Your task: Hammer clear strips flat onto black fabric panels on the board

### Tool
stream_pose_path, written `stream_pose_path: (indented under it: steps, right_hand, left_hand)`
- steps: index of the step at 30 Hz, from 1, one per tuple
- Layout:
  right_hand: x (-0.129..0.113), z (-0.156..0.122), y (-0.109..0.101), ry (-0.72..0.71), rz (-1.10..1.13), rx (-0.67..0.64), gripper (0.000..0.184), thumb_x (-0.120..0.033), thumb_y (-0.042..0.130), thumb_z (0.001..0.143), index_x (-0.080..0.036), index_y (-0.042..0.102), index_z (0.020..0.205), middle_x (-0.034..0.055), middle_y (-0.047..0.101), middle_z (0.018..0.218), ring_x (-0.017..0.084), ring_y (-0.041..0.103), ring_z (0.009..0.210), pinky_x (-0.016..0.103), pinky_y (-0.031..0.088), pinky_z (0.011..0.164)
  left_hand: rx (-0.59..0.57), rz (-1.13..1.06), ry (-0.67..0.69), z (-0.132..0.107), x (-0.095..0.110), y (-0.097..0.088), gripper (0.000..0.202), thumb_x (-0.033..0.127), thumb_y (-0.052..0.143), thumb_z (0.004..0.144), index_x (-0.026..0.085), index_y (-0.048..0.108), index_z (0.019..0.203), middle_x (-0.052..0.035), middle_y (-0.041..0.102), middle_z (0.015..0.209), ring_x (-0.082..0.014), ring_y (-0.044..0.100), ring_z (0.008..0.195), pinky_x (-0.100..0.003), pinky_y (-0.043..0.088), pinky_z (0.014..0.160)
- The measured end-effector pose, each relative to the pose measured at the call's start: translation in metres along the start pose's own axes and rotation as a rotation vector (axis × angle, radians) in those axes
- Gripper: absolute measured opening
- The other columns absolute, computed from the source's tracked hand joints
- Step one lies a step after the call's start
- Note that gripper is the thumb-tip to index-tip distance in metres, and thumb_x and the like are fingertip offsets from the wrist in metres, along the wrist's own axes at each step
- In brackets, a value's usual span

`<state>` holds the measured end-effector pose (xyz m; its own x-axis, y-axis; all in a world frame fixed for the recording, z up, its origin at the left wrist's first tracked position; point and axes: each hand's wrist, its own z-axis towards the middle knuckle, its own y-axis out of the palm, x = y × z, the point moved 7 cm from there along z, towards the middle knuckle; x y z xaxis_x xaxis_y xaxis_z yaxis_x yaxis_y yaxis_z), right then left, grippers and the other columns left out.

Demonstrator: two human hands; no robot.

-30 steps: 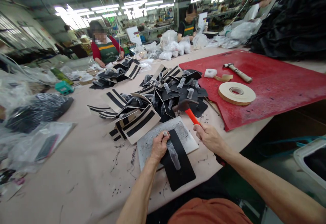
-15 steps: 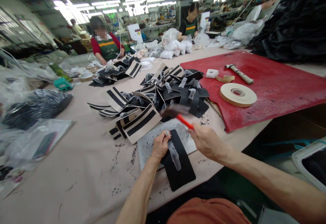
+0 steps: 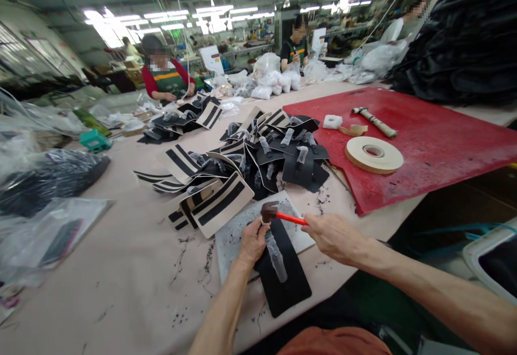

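My right hand [image 3: 333, 236] is wrapped around the red handle of a hammer [image 3: 288, 218]. The hammer's dark head is down at the top end of a plastic-wrapped strap [image 3: 276, 258], close beside my left fingertips. That strap runs along a black panel [image 3: 294, 285] with rounded corners. My left hand [image 3: 252, 243] pinches the strap's upper end and steadies the panel. Beneath the panel's upper part is a pale grey slab [image 3: 228, 247]; its lower part reaches over the table. Exactly what the hammer head touches is hidden.
Behind the slab lies a heap of black panels [image 3: 302, 166] with cream, black-striped backs. On a red sheet [image 3: 444, 145] at the right are a tape roll [image 3: 374, 154] and another hammer [image 3: 375, 122]. A teal box [image 3: 95, 140] stands left. Co-workers sit across the table.
The hammer head has swung down from above the slab onto the strap's top end. My left hand stays on the strap and panel. The whole view has shifted slightly.
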<state>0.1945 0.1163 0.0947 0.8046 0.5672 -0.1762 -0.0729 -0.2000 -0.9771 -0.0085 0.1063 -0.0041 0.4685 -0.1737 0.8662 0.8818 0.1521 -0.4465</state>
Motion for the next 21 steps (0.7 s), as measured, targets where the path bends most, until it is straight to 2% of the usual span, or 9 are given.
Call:
stream_pose_path:
  steps: [3, 6, 8, 10, 13, 15, 17, 19, 21]
  right_hand:
    - [0.033, -0.001, 0.017, 0.136, 0.125, 0.027, 0.030, -0.036, 0.035, 0.106, -0.018, 0.057, 0.095, 0.0053, 0.064, 0.072, 0.019, 0.058, 0.061, 0.030, 0.025, 0.056]
    - [0.071, 0.000, 0.045, 0.245, 0.282, 0.022, 0.037, -0.034, 0.031, 0.106, -0.018, 0.058, 0.088, 0.0038, 0.062, 0.072, 0.017, 0.056, 0.063, 0.028, 0.033, 0.060]
    - [0.094, 0.002, 0.060, 0.335, 0.244, 0.036, 0.035, -0.034, 0.033, 0.105, -0.017, 0.060, 0.090, 0.0044, 0.061, 0.074, 0.018, 0.057, 0.066, 0.029, 0.036, 0.062]
    - [0.100, 0.006, 0.064, 0.365, 0.111, 0.119, 0.028, -0.030, 0.039, 0.102, -0.014, 0.062, 0.103, 0.0090, 0.063, 0.087, 0.022, 0.058, 0.074, 0.031, 0.039, 0.066]
    - [0.061, 0.017, 0.058, 0.199, 0.057, 0.282, 0.032, -0.022, 0.050, 0.096, -0.013, 0.055, 0.127, 0.0152, 0.059, 0.113, 0.027, 0.057, 0.098, 0.036, 0.043, 0.081]
    - [0.014, 0.026, 0.065, -0.002, 0.184, 0.265, 0.040, -0.019, 0.055, 0.093, -0.017, 0.051, 0.132, 0.0121, 0.057, 0.119, 0.025, 0.056, 0.104, 0.035, 0.043, 0.087]
    - [-0.031, 0.033, 0.079, -0.159, 0.277, 0.175, 0.037, -0.018, 0.056, 0.091, -0.019, 0.053, 0.128, 0.0087, 0.059, 0.115, 0.023, 0.057, 0.100, 0.034, 0.044, 0.086]
    - [-0.057, 0.040, 0.094, -0.170, 0.251, 0.134, 0.030, -0.015, 0.051, 0.093, -0.018, 0.057, 0.122, 0.0089, 0.060, 0.112, 0.022, 0.057, 0.095, 0.034, 0.043, 0.082]
    - [-0.064, 0.046, 0.104, -0.114, 0.192, 0.145, 0.026, -0.012, 0.045, 0.095, -0.018, 0.060, 0.116, 0.0097, 0.061, 0.109, 0.022, 0.057, 0.092, 0.035, 0.041, 0.080]
  left_hand:
    - [0.011, -0.028, 0.011, 0.000, 0.003, -0.001, 0.016, 0.025, 0.051, 0.093, 0.021, 0.066, 0.090, -0.0022, 0.072, 0.088, -0.0181, 0.066, 0.082, -0.029, 0.050, 0.079]
    - [0.023, -0.057, 0.011, -0.001, 0.004, -0.002, 0.015, 0.024, 0.052, 0.093, 0.021, 0.067, 0.091, -0.0022, 0.072, 0.089, -0.0181, 0.067, 0.083, -0.029, 0.051, 0.079]
    - [0.025, -0.061, 0.010, -0.001, 0.004, -0.002, 0.015, 0.025, 0.054, 0.092, 0.021, 0.068, 0.091, -0.0020, 0.072, 0.089, -0.0184, 0.067, 0.084, -0.029, 0.051, 0.080]
    - [0.030, -0.058, 0.004, -0.002, 0.002, -0.002, 0.015, 0.026, 0.055, 0.092, 0.021, 0.069, 0.091, -0.0022, 0.073, 0.090, -0.0190, 0.068, 0.086, -0.030, 0.052, 0.082]
    - [0.049, -0.055, -0.012, -0.002, 0.000, -0.005, 0.014, 0.027, 0.057, 0.091, 0.020, 0.069, 0.091, -0.0030, 0.074, 0.092, -0.0200, 0.069, 0.089, -0.031, 0.053, 0.083]
    - [0.061, -0.051, -0.018, -0.002, 0.000, -0.007, 0.015, 0.027, 0.058, 0.090, 0.020, 0.070, 0.091, -0.0035, 0.075, 0.092, -0.0204, 0.070, 0.088, -0.031, 0.053, 0.082]
    - [0.072, -0.043, -0.018, -0.002, 0.002, -0.007, 0.014, 0.028, 0.059, 0.089, 0.021, 0.071, 0.091, -0.0034, 0.076, 0.091, -0.0204, 0.070, 0.086, -0.031, 0.054, 0.082]
    - [0.109, -0.035, -0.039, -0.004, 0.004, -0.006, 0.013, 0.029, 0.061, 0.087, 0.021, 0.072, 0.088, -0.0027, 0.076, 0.088, -0.0199, 0.070, 0.083, -0.030, 0.054, 0.080]
    - [0.196, -0.025, -0.108, -0.006, 0.003, -0.007, 0.014, 0.032, 0.065, 0.085, 0.021, 0.070, 0.079, -0.0016, 0.075, 0.080, -0.0188, 0.069, 0.077, -0.028, 0.054, 0.074]
